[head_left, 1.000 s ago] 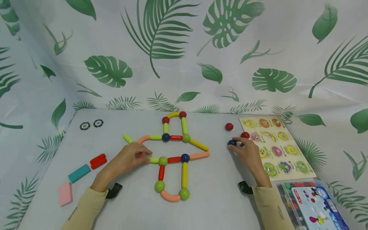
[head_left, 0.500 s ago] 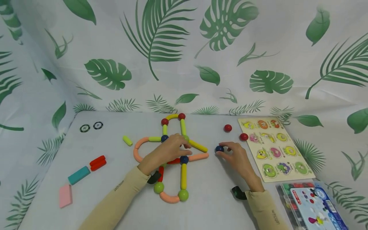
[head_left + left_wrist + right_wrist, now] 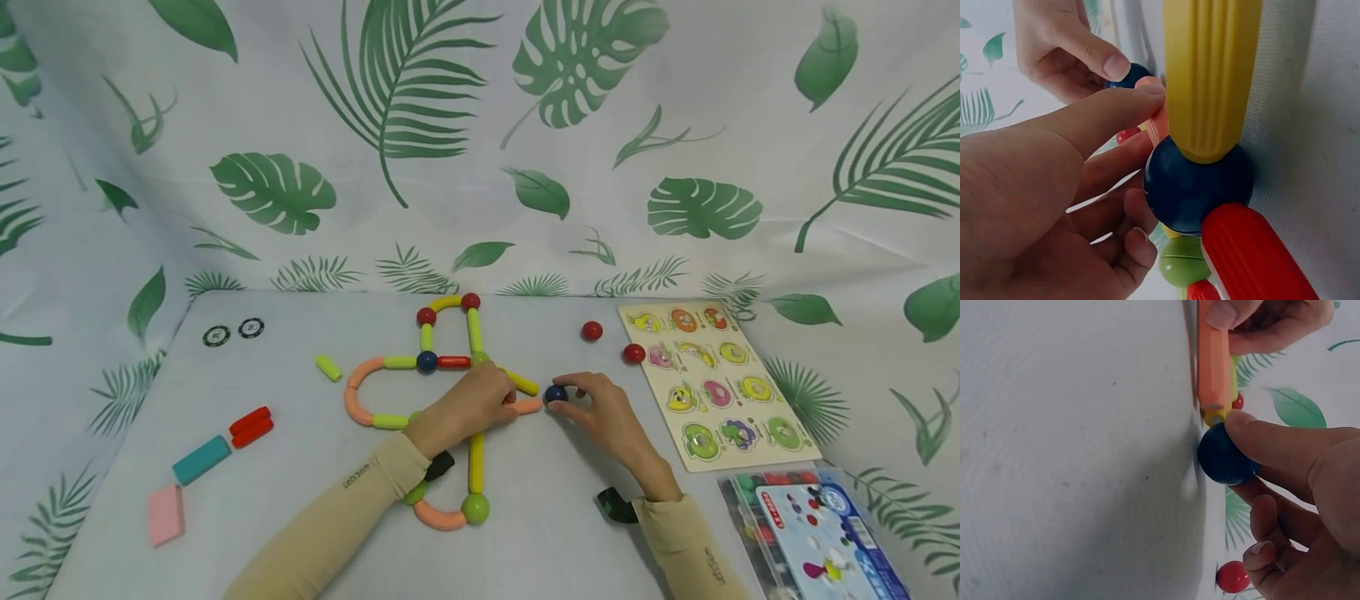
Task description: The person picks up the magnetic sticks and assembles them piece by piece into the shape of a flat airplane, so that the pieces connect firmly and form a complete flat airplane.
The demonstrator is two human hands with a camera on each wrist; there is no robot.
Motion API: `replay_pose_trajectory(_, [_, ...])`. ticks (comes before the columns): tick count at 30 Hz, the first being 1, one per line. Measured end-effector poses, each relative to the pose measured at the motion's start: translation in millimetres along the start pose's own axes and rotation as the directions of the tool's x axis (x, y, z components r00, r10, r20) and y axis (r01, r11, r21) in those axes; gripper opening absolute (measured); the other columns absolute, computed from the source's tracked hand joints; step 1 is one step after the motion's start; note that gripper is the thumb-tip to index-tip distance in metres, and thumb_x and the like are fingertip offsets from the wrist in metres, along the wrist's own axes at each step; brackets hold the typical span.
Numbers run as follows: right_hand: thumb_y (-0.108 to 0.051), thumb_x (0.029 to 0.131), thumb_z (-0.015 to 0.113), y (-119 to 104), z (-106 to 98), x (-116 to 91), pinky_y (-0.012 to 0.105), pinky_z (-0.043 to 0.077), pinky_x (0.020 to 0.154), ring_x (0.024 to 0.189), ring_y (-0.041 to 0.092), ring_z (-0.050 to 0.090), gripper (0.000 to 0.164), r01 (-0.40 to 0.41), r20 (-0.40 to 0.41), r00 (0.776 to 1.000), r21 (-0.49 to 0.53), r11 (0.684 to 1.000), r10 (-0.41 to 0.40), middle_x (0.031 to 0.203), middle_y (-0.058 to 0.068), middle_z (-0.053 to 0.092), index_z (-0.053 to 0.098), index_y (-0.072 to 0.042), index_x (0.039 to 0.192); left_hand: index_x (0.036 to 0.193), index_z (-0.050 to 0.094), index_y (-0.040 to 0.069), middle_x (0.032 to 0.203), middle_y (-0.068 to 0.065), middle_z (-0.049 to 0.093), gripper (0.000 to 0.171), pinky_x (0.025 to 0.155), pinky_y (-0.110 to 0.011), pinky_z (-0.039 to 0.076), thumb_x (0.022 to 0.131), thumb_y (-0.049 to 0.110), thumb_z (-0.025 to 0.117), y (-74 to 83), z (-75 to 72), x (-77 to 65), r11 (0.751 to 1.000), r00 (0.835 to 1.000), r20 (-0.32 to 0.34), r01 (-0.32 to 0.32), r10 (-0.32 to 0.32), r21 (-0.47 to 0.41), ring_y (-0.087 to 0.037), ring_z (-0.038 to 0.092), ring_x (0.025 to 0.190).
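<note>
My right hand pinches a dark blue ball between thumb and fingers, right beside the tips of an orange stick and a yellow stick. With thumb and forefinger, my left hand pinches that orange stick. Its other end meets a second blue ball, which also joins a yellow stick and a red stick. These belong to a flat shape of coloured sticks and balls on the table; my left hand and sleeve cover part of its middle in the head view.
Two red balls lie near a wooden fruit puzzle board on the right. A clear box stands at the front right. Leftward are a loose green stick, red sticks, teal and pink blocks, and two black discs.
My left hand has moved right from the shape's left curve to the orange stick and now pinches it. My right hand has carried the blue ball left to the stick tips.
</note>
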State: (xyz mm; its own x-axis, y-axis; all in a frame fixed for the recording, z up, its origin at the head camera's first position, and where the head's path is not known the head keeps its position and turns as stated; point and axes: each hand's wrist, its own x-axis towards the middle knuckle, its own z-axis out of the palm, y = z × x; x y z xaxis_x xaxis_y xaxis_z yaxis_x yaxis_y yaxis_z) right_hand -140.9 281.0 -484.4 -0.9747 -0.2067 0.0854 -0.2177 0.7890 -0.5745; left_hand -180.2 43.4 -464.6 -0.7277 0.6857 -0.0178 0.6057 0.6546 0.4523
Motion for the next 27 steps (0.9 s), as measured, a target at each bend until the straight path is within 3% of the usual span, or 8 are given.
replay_pose_trajectory(11, [-0.023, 0.084, 0.084, -2, 3, 0, 0.032, 0.047, 0.076, 0.093, 0.018, 0.056, 0.041, 0.037, -0.002, 0.999, 0.001, 0.999, -0.037, 0.114, 0.002, 0.073, 0.073, -0.013, 0.122, 0.092, 0.076, 0.008, 0.078, 0.002, 0.064, 0.014, 0.068, -0.02, 0.041, 0.092, 0.022, 0.076, -0.2, 1.1, -2.1, 0.999, 0.999, -0.008, 0.035, -0.035, -0.029, -0.013, 0.053, 0.078])
replay_pose_trajectory(15, [-0.021, 0.084, 0.084, -3, 2, 1, 0.034, 0.047, 0.076, 0.092, 0.018, 0.056, 0.041, 0.043, -0.005, 0.999, 0.005, 0.999, -0.043, 0.113, 0.002, 0.073, 0.073, -0.012, 0.122, 0.101, 0.076, 0.006, 0.089, -0.002, 0.067, 0.023, 0.071, -0.021, 0.044, 0.093, 0.028, 0.075, -2.8, -3.1, -0.6, 0.994, 0.999, 0.001, 0.052, -0.052, -0.098, -0.014, 0.053, 0.083])
replay_pose_trajectory(18, [-0.021, 0.084, 0.084, -4, 2, 1, 0.035, 0.047, 0.078, 0.094, 0.019, 0.056, 0.041, 0.04, -0.001, 0.999, 0.009, 0.999, -0.04, 0.114, 0.003, 0.073, 0.072, -0.012, 0.123, 0.107, 0.076, 0.006, 0.098, -0.004, 0.07, 0.026, 0.078, -0.023, 0.048, 0.096, 0.029, 0.072, -7.2, -7.2, 4.4, 0.991, 0.998, -0.035, 0.044, -0.049, -0.124, -0.016, 0.055, 0.09])
replay_pose_trajectory(22, [-0.021, 0.085, 0.083, -5, 2, 2, 0.036, 0.048, 0.079, 0.095, 0.02, 0.056, 0.042, 0.026, 0.008, 1.0, 0.019, 0.999, -0.026, 0.115, 0.003, 0.073, 0.072, -0.012, 0.124, 0.115, 0.075, 0.006, 0.109, -0.006, 0.071, 0.023, 0.091, -0.03, 0.048, 0.098, 0.021, 0.068, -13.1, -10.5, 13.9, 0.999, 0.995, -0.091, 0.026, -0.03, -0.046, -0.02, 0.057, 0.101])
replay_pose_trajectory(27, [-0.022, 0.085, 0.083, -5, 3, 1, 0.035, 0.048, 0.078, 0.095, 0.019, 0.056, 0.042, 0.008, 0.018, 1.0, 0.013, 1.0, -0.008, 0.116, 0.003, 0.072, 0.071, -0.013, 0.124, 0.122, 0.073, 0.008, 0.115, -0.006, 0.07, 0.028, 0.094, -0.033, 0.047, 0.096, 0.016, 0.072, -15.7, -8.6, 22.1, 0.999, 0.998, -0.059, 0.025, -0.022, 0.044, -0.021, 0.056, 0.105])
